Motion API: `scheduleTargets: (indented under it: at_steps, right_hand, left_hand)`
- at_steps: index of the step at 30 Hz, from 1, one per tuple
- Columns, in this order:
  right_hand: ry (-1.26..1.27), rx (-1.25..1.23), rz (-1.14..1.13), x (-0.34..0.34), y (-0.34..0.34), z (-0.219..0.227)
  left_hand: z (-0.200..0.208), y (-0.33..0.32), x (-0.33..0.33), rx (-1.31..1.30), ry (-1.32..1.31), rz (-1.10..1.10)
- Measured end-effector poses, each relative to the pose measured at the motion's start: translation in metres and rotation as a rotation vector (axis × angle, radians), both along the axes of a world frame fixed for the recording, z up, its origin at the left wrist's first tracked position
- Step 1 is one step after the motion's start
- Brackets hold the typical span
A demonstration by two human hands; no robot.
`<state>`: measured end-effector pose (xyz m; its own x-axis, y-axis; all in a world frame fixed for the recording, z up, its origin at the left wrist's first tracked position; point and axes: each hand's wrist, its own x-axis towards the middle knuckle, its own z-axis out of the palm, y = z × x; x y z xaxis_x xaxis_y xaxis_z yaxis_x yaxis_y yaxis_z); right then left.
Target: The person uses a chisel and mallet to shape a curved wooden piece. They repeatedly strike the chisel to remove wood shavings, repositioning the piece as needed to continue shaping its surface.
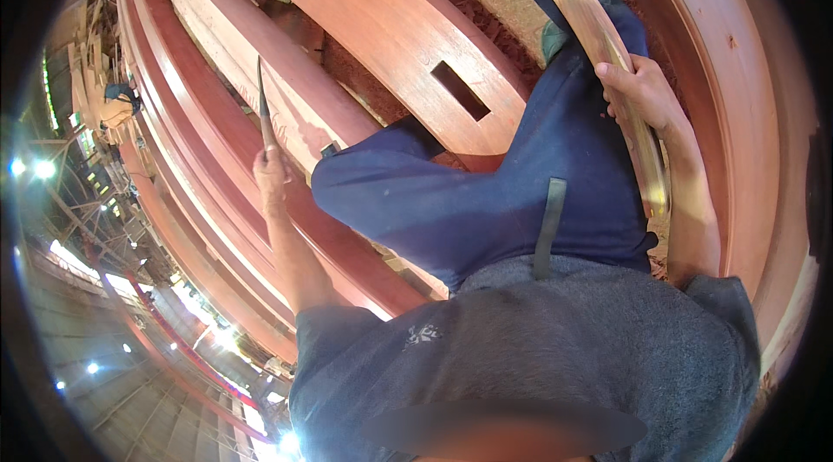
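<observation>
Two hands at work among long reddish planks (217,141): the left hand (272,174) is closed around a thin dark blade (263,106) pointing upward, while the right hand (640,91) curls its fingers over a curved strip of pale wood (599,37) resting along the person's blue-trousered leg (555,176).

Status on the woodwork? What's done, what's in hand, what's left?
Done: one reddish plank already has a rectangular slot cut through it. In hand: the left hand grips a thin dark blade over the stacked planks; the right hand holds a curved wood strip along the leg. Left: the other planks show no slots; how many need one, I can't tell.
</observation>
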<state>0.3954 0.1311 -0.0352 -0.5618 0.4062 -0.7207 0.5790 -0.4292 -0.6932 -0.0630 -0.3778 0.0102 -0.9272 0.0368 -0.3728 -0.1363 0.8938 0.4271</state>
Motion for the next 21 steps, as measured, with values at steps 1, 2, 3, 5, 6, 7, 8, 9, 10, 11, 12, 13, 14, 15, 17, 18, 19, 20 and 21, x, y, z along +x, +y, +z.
scheduleTargets:
  at_steps: [1, 2, 3, 5, 6, 7, 8, 9, 10, 11, 12, 13, 14, 15, 17, 18, 19, 20, 21]
  right_hand:
    - [0.013, -0.007, 0.011, 0.001, 0.0, -0.001]
    - [0.024, -0.006, 0.005, 0.001, 0.0, -0.003]
    - [0.018, -0.004, -0.012, 0.003, 0.001, -0.003]
    - [0.076, -0.022, -0.019, 0.006, 0.002, -0.006]
    - [0.11, -0.046, -0.012, 0.008, 0.002, -0.007]
    - [0.061, -0.012, 0.009, 0.01, 0.003, -0.008]
    - [0.07, -0.014, 0.008, 0.012, 0.003, -0.009]
    - [0.108, -0.023, 0.001, 0.014, 0.003, -0.01]
    - [0.172, -0.045, -0.006, 0.016, 0.003, -0.01]
    - [0.139, -0.04, -0.005, 0.017, 0.003, -0.01]
    - [0.131, -0.047, 0.0, 0.017, 0.003, -0.009]
    - [0.082, -0.044, -0.007, 0.018, 0.002, -0.007]
    - [0.12, -0.019, -0.007, 0.019, 0.001, -0.004]
    - [0.12, 0.013, -0.018, 0.021, -0.001, 0.001]
    - [0.133, 0.103, -0.022, 0.026, -0.003, 0.016]
    - [0.145, 0.163, -0.01, 0.031, -0.004, 0.025]
    - [0.143, 0.212, 0.013, 0.037, -0.004, 0.035]
    - [0.216, 0.186, 0.014, 0.043, -0.004, 0.046]
    - [0.275, 0.145, 0.034, 0.051, -0.004, 0.057]
  left_hand:
    - [0.027, 0.01, 0.007, 0.105, -0.017, 0.014]
    - [0.053, 0.021, 0.016, 0.195, -0.01, 0.034]
    - [0.08, 0.032, 0.027, 0.342, -0.065, 0.051]
    - [0.127, 0.056, 0.056, 0.678, -0.118, 0.047]
    - [0.147, 0.068, 0.073, 0.856, -0.092, 0.074]
    - [0.165, 0.079, 0.091, 1.017, -0.086, -0.005]
    - [0.179, 0.091, 0.108, 1.189, -0.055, -0.044]
    - [0.19, 0.104, 0.122, 1.219, 0.044, -0.18]
    - [0.2, 0.116, 0.134, 1.254, 0.154, -0.273]
    - [0.206, 0.128, 0.143, 1.259, 0.209, -0.3]
    - [0.214, 0.138, 0.15, 1.144, 0.268, -0.327]
    - [0.219, 0.148, 0.155, 1.024, 0.321, -0.338]
    - [0.222, 0.157, 0.16, 0.909, 0.376, -0.346]
    - [0.22, 0.166, 0.165, 0.863, 0.463, -0.388]
    - [0.212, 0.185, 0.172, 0.707, 0.709, -0.475]
    - [0.208, 0.194, 0.176, 0.628, 0.819, -0.513]
    - [0.203, 0.204, 0.183, 0.709, 0.824, -0.488]
    - [0.199, 0.216, 0.185, 0.73, 0.898, -0.51]
    - [0.196, 0.227, 0.19, 0.748, 0.972, -0.527]
